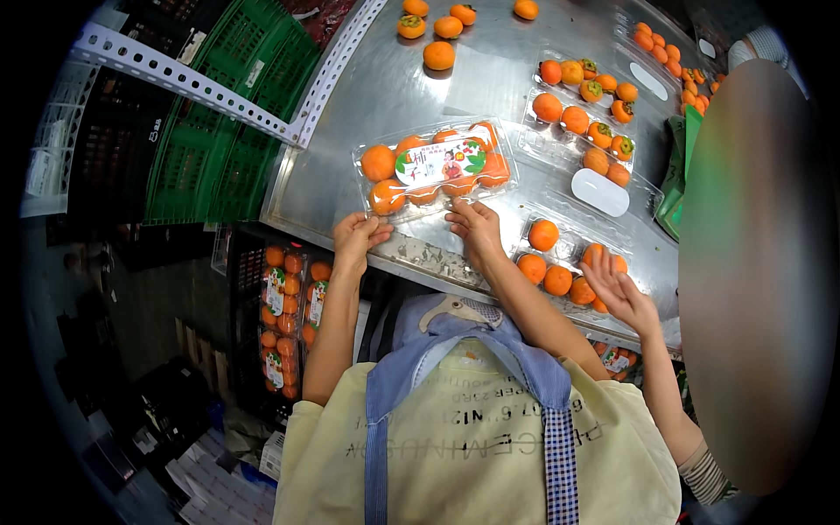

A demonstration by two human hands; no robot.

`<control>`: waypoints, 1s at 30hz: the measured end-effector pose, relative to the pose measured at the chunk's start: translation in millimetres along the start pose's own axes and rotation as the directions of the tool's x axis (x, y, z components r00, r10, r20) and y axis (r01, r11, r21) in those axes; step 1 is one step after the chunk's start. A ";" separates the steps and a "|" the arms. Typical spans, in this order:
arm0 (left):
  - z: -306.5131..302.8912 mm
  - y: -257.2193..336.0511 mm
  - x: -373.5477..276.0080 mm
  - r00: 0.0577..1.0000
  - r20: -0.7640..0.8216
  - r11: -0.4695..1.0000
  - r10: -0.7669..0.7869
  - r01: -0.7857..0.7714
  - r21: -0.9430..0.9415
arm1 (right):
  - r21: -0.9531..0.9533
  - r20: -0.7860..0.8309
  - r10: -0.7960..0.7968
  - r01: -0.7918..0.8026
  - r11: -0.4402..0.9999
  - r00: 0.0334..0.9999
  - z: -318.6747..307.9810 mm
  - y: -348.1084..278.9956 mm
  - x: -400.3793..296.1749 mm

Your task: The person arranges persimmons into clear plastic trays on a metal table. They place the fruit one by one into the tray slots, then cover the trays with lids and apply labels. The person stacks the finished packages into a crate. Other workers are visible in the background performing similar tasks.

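Observation:
A clear plastic clamshell box (pixel 420 213) of persimmons lies on the steel table in front of me, its lid down. On its lid is a white printed label (pixel 430 165) with green leaves and a figure. My left hand (pixel 354 241) pinches the box's near left corner between thumb and fingers. Farther right along the same edge, my right hand (pixel 477 230) grips the rim with bent fingers. To the right, an open clamshell tray (pixel 518 262) holds several persimmons, partly behind another person's hand (pixel 620 295).
More open trays of persimmons (pixel 575 120) and blank white oval labels (pixel 600 192) cover the table's right side. Loose persimmons (pixel 439 56) sit at the far edge. A perforated metal post (pixel 190 79) and green crates (pixel 197 151) stand left. Packed boxes (pixel 279 315) fill a black crate below.

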State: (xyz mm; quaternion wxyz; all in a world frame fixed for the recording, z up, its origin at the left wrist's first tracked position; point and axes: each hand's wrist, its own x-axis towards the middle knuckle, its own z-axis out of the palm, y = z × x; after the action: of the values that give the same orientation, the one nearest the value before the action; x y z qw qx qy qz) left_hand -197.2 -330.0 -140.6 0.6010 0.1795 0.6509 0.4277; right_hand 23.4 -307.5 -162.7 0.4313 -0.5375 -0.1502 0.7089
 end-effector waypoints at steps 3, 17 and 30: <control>0.7 -2.8 -0.4 1.000 -0.002 0.999 0.015 -0.015 -0.030 | 0.061 -0.056 -0.038 0.041 0.997 0.998 1.5 2.3 2.0; 2.9 -5.6 1.0 0.998 -0.051 0.997 0.044 -0.048 -0.063 | 0.106 -0.070 -0.129 0.136 0.985 0.989 -2.5 0.5 1.9; 11.1 -12.0 -7.0 0.996 -0.087 0.998 0.037 -0.041 -0.052 | -0.006 -0.041 0.059 -0.059 0.998 0.997 18.9 -0.4 0.4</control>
State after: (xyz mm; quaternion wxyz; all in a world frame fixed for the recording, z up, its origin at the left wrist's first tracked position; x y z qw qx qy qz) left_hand -181.9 -338.3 -144.5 0.5685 0.1573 0.6608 0.4641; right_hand 6.7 -302.2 -155.6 0.4113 -0.5575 -0.1282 0.7097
